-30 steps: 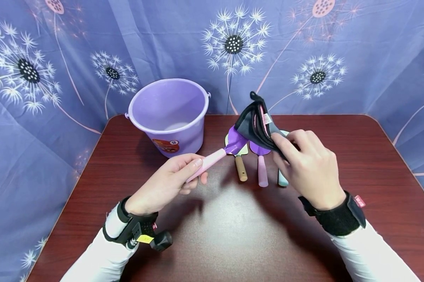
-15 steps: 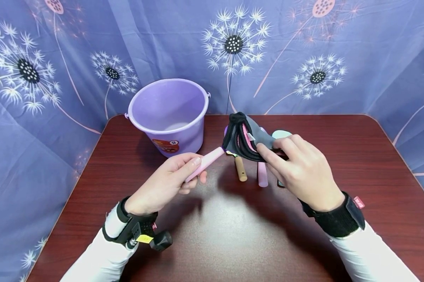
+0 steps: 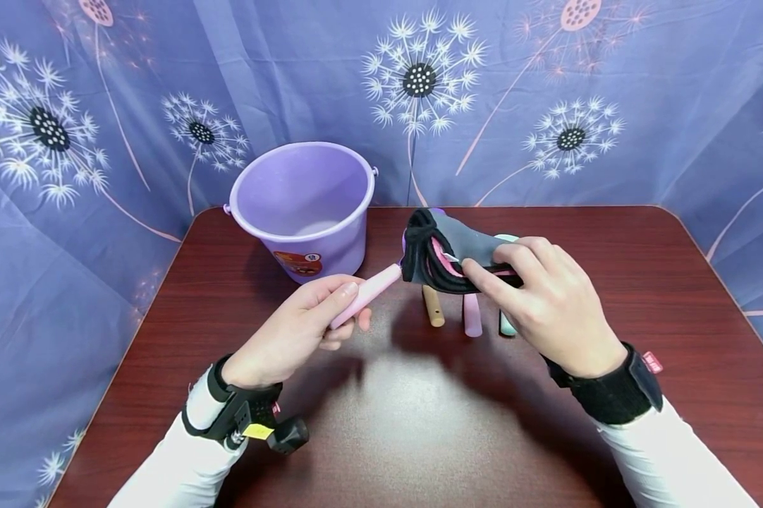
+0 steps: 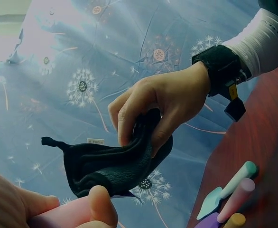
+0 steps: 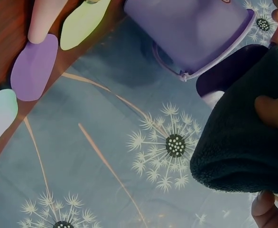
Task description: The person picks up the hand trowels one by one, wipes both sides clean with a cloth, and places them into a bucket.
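Observation:
My left hand (image 3: pixel 299 321) grips the pink handle of a small hand shovel (image 3: pixel 367 295), raised over the table and pointing up to the right. My right hand (image 3: pixel 549 303) pinches a folded dark grey cloth (image 3: pixel 473 240) with black edges and a pink inner layer. In the head view this cloth covers most of the shovel's purple blade. The right wrist view shows part of that blade (image 5: pixel 229 69) sticking out past the cloth. Beneath the right hand lie several more shovels, among them one with a tan handle (image 3: pixel 434 306) and one with a pink handle (image 3: pixel 472 315).
A purple bucket (image 3: pixel 346 247) stands at the back left of the dark red table (image 3: pixel 642 282). A mint shovel (image 3: pixel 507 324) lies rightmost in the row. Behind the table hangs a blue curtain (image 3: pixel 331 77) with dandelion prints.
My right hand has brought the cloth left and down from the blade's tip, so it now hides most of the purple blade. The left hand and the shovel have hardly moved.

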Available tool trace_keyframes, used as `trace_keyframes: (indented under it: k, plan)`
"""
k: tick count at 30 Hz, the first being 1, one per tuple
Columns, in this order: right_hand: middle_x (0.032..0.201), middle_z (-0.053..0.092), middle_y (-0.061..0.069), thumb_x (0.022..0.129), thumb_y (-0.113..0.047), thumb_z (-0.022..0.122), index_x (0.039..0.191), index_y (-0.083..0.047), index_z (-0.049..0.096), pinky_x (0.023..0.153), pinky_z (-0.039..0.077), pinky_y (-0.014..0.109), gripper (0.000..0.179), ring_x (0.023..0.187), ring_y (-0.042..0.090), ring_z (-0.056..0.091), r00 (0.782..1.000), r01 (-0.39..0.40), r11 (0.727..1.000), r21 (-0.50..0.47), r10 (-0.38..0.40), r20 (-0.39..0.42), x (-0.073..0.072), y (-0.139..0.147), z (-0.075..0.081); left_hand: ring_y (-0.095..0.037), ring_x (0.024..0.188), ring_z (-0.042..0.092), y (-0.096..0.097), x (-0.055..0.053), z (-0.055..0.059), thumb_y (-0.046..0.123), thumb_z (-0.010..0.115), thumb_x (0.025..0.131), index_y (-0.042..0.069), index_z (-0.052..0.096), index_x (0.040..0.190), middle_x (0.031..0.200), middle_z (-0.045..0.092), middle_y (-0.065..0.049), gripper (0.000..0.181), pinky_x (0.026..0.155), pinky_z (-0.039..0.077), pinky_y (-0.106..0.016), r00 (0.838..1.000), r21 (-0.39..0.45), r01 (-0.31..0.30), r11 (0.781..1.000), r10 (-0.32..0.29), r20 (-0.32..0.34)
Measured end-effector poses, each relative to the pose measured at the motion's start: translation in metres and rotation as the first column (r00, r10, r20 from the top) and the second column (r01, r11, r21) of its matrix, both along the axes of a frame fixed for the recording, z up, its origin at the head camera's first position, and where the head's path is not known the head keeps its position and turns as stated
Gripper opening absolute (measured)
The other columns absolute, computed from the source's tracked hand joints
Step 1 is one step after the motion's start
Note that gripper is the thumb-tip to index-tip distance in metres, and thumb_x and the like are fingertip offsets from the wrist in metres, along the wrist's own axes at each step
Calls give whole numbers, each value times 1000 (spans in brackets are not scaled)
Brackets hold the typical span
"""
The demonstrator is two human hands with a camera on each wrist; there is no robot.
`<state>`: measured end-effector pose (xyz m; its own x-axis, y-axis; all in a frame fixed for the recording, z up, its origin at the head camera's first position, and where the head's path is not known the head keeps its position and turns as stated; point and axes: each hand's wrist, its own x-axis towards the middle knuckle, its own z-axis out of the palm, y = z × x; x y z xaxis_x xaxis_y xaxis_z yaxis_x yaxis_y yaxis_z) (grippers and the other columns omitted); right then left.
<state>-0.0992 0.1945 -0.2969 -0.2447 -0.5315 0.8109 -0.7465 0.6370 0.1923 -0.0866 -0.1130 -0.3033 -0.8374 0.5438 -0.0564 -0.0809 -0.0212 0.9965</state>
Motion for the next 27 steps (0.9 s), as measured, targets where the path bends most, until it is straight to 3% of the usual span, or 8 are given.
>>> trace_keyframes:
  k: [10, 27]
  plan:
    - [93, 59, 19, 92, 7, 53, 109, -10, 73, 63, 44, 51, 31, 82, 43, 56, 998, 55, 998, -38, -55, -3, -3, 4, -1, -16, 55, 29, 0, 1, 1, 30, 39, 109, 1, 55, 121, 86, 55, -11, 35, 51, 21, -26, 1000, 0, 21, 1000, -21, 0]
    - [93, 58, 21, 87, 7, 54, 109, -11, 73, 62, 43, 51, 34, 79, 41, 52, 990, 138, 988, -76, -135, 39, -5, 9, -1, -17, 55, 31, 1, 2, 2, 29, 38, 109, 2, 54, 124, 88, 54, -17, 34, 51, 19, -32, 999, 1, 39, 999, -39, -20]
